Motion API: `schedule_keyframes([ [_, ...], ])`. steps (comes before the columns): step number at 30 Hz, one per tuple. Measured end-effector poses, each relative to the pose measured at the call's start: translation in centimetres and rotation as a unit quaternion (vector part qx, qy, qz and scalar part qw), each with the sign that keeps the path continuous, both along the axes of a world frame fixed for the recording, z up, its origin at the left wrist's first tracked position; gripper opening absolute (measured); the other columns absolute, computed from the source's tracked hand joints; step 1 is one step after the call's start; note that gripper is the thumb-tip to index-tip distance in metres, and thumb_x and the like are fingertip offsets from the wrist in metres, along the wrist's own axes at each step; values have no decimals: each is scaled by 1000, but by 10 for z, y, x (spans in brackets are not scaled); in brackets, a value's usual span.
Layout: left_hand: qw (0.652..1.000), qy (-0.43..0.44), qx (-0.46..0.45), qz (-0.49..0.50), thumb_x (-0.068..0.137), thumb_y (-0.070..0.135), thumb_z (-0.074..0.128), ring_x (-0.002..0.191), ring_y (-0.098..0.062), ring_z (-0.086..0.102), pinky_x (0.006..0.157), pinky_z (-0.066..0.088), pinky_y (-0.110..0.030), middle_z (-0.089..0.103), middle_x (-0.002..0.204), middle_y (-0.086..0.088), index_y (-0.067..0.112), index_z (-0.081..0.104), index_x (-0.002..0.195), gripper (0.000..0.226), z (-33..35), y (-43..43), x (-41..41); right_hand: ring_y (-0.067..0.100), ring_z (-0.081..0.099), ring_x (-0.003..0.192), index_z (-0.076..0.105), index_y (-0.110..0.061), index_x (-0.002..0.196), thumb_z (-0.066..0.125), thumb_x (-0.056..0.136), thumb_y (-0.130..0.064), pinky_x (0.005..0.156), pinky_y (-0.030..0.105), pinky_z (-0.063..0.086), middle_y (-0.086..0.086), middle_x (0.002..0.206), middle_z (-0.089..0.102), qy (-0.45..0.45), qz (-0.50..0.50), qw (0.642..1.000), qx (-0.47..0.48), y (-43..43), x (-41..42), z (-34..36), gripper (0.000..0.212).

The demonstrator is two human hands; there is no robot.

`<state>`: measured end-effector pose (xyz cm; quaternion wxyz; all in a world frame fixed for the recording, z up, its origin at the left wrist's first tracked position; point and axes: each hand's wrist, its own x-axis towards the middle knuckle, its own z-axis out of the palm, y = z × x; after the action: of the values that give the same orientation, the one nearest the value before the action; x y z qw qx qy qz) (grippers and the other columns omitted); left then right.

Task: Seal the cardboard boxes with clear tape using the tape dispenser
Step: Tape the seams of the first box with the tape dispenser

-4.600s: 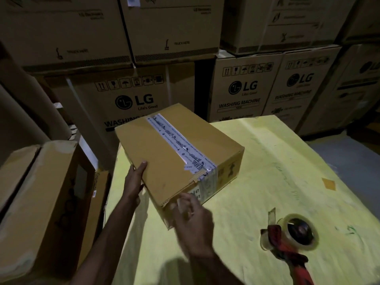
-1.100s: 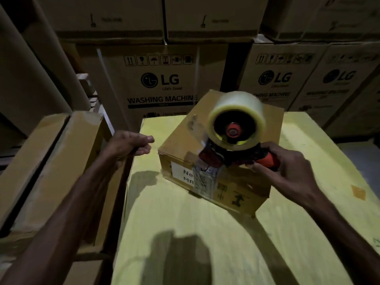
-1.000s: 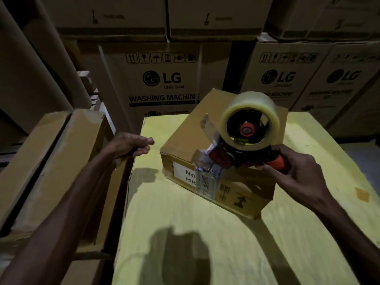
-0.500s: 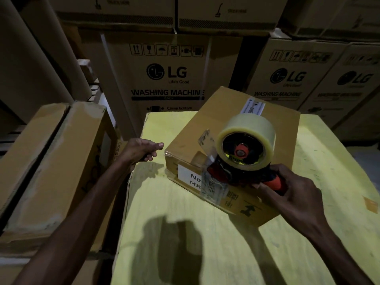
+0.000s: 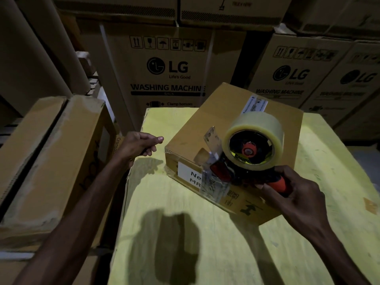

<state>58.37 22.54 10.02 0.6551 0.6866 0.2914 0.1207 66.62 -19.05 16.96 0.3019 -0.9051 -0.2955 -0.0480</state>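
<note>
**A:** First entry, the biggest lot?

**B:** Washing-machine cartons [image 5: 168, 75], stacked as a wall just behind the far edge. No room beyond them.

**A:** Next.

**B:** Yellow tabletop [image 5: 205, 243]. There is a bare stretch on the near side and to the right. A worn side carton [image 5: 51, 161] stands against its left edge.

**A:** The task's thing?

**B:** One cardboard box [image 5: 201, 128], flaps down, on the far half of the tabletop. It is turned a little, so one corner points toward the person. Going by the printed strip [image 5: 255, 103] at its far end, the top seam runs away from the person toward the cartons.

**A:** Tool?

**B:** Tape dispenser [image 5: 244, 161], clear roll upright, nose at the box's near top edge. Clear tape [image 5: 213, 188] laps down the near face there, beside a white label [image 5: 188, 174].

**A:** Hands?

**B:** Right hand [image 5: 296, 194]: grip wrapped round the orange handle, on the near side of the box. Left hand [image 5: 137, 145]: left of the box and apart from it, fingers loosely curled on nothing.

**A:** And the pull?

**B:** I judge it goes straight along the seam, away from the right hand to the far edge. The left hand is near enough to steady the box's left side.
</note>
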Motion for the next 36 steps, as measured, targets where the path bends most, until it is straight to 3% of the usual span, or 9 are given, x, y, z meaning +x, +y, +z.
schedule_keyframes([
  [7,996,16,-82,-11,75,34,83,46,-9,50,44,42,-17,65,63,-6,10,80,85,26,-25,-5,1,17,67,71,62,-39,110,59,84,-75,58,41,56,-16,84,68,1,-12,1000,-12,3,-3,-5,45],
  [10,990,13,-142,-17,76,31,81,43,-5,45,40,37,-14,63,66,-5,11,78,101,32,-32,-8,0,19,67,71,64,-37,109,58,78,-69,58,42,57,-14,84,69,-1,-13,1000,-19,2,-4,-8,45],
  [14,979,-1,-202,-19,93,20,68,38,-1,39,35,29,-11,62,63,0,16,68,127,34,-43,-15,3,20,68,72,64,-38,109,65,79,-63,58,42,57,-12,85,71,-6,-20,999,-30,0,-3,-13,40],
  [19,971,10,-236,30,102,20,60,37,0,42,33,28,-11,69,66,3,23,67,123,22,-54,-29,2,19,68,73,62,-39,107,70,80,-56,58,41,57,-15,85,71,-3,-20,999,-30,-2,-2,-21,33],
  [23,980,68,-180,38,93,46,68,37,-3,37,34,24,-15,69,68,-3,17,70,123,42,-51,-34,0,21,68,71,61,-40,108,71,86,-54,57,40,56,-13,85,71,-17,-18,999,-29,-3,-1,-23,28],
  [25,982,106,-152,47,90,56,67,36,-6,37,35,23,-17,71,64,-9,12,71,109,48,-53,-41,-4,23,68,72,61,-39,109,77,84,-47,57,40,56,-12,84,71,-18,-20,999,-30,-3,0,-24,31],
  [29,982,91,-140,89,96,52,65,34,-10,40,37,23,-17,71,62,-15,12,73,96,40,-60,-63,-8,23,68,71,63,-36,108,78,84,-45,56,39,55,-10,84,72,-21,-21,999,-33,-4,-2,-25,30],
  [32,982,85,-45,163,96,38,72,36,-7,52,36,32,-17,72,67,-12,4,78,97,35,-68,-63,-9,22,67,69,65,-33,110,71,86,-53,55,39,55,-9,83,72,-28,-21,999,-34,-4,0,-25,32],
  [36,977,-19,-8,210,103,42,61,87,-14,74,78,59,-34,79,99,-1,14,78,116,35,-46,-49,-12,23,69,72,63,-35,111,75,80,-48,57,41,56,-9,85,73,-21,-22,999,-34,-4,-1,-24,35],
])
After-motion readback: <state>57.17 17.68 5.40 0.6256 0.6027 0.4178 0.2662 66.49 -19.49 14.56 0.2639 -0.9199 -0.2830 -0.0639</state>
